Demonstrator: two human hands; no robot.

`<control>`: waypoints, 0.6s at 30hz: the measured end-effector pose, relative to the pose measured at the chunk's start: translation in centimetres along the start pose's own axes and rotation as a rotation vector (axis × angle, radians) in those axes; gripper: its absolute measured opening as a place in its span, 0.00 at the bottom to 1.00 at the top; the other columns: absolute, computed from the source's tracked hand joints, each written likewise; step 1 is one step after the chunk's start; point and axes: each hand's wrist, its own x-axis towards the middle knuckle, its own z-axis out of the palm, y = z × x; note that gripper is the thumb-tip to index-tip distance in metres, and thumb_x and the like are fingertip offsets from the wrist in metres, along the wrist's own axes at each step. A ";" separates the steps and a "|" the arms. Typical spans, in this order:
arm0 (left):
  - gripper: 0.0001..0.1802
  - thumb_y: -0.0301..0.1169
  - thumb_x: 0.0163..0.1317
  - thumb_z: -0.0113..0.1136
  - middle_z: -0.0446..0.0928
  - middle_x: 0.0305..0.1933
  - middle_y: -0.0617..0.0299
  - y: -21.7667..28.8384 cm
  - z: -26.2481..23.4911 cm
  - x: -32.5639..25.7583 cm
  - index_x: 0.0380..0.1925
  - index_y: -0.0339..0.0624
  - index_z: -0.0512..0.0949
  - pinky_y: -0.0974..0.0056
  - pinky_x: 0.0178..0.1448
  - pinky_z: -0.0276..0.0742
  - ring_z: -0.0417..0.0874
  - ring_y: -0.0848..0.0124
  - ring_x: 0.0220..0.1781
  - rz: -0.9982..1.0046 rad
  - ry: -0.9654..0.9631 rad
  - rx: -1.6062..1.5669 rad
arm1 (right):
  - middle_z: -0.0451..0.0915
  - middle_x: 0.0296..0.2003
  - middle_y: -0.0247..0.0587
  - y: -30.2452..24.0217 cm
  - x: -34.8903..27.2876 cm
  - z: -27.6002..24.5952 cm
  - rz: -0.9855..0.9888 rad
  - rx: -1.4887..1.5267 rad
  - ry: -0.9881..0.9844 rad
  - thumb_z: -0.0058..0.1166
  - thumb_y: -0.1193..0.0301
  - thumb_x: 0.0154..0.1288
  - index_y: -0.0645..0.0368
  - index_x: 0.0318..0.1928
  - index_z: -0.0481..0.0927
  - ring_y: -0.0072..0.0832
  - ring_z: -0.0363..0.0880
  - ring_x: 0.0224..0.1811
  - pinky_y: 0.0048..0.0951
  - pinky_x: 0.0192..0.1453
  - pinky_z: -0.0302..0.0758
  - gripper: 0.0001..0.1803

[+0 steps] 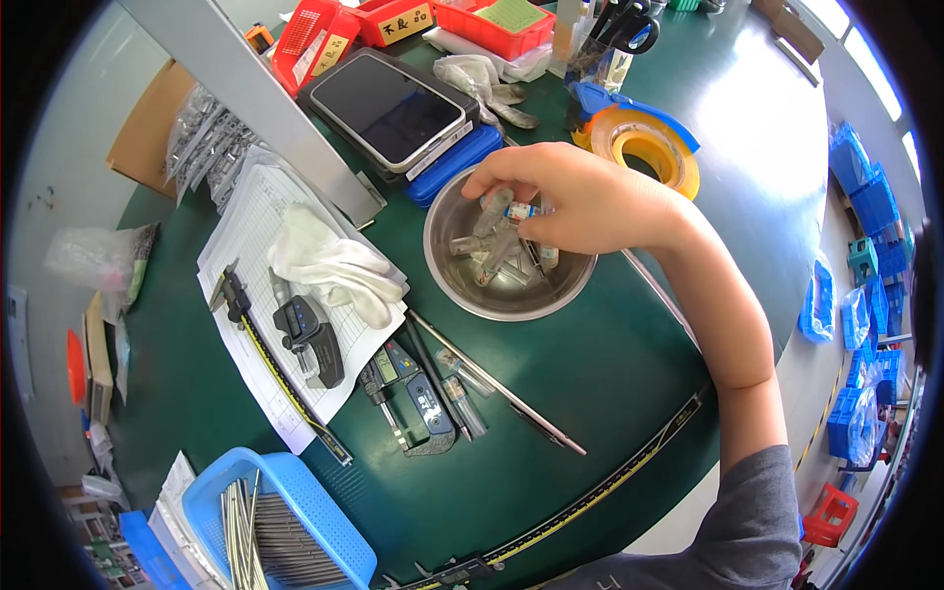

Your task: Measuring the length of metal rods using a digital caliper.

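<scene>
My right hand (585, 202) reaches in from the right over a round metal bowl (455, 285). Its fingers are curled down inside the rim, thumb and fingers around a small clear tube (500, 208); a blue, white and red label shows beside the thumb. Several similar clear tubes lie loose in the bowl, along with a thin dark pen-like piece. My left hand is out of view. Left of the bowl on the green table lie a white glove (329, 261), two digital micrometers (310, 334) (418, 398) and a caliper (265, 349) partly on paper sheets.
A blue basket of metal rods (344, 521) stands at the lower left. Thin rods (501, 388) and a long caliper (590, 497) lie in front. Behind the bowl are a tablet-like device (388, 108), a yellow tape roll (678, 167), red bins (379, 25) and a slanting metal post (256, 88).
</scene>
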 end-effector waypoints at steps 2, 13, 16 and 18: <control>0.17 0.36 0.66 0.50 0.73 0.50 0.44 0.1 0.0 -0.1 0.47 0.33 0.73 0.46 0.62 0.68 0.74 0.48 0.53 -0.010 -0.006 0.001 | 0.79 0.44 0.42 -0.6 0.0 -0.5 0.125 0.096 -0.062 0.44 0.83 0.55 0.64 0.50 0.74 0.25 0.76 0.46 0.27 0.50 0.74 0.20; 0.19 0.36 0.63 0.52 0.71 0.52 0.41 0.2 0.1 -0.9 0.49 0.34 0.72 0.45 0.63 0.64 0.72 0.44 0.56 -0.074 -0.100 -0.085 | 0.81 0.35 0.48 -1.1 -0.4 -1.2 0.007 0.067 0.145 0.47 0.76 0.58 0.67 0.41 0.77 0.34 0.80 0.39 0.29 0.44 0.76 0.12; 0.20 0.34 0.62 0.53 0.69 0.54 0.39 0.4 -0.2 -0.5 0.51 0.33 0.71 0.43 0.63 0.63 0.70 0.42 0.56 -0.133 -0.123 -0.094 | 0.81 0.35 0.45 -1.9 0.1 -0.3 -0.061 0.023 0.168 0.52 0.72 0.59 0.65 0.43 0.76 0.30 0.80 0.38 0.29 0.44 0.76 0.13; 0.23 0.29 0.55 0.51 0.69 0.52 0.41 0.4 -0.6 1.1 0.50 0.28 0.70 0.45 0.59 0.67 0.71 0.45 0.54 -0.038 -0.063 -0.086 | 0.79 0.38 0.40 -3.2 -0.5 -0.3 -0.056 0.034 0.127 0.52 0.74 0.61 0.65 0.45 0.76 0.25 0.78 0.40 0.27 0.45 0.75 0.13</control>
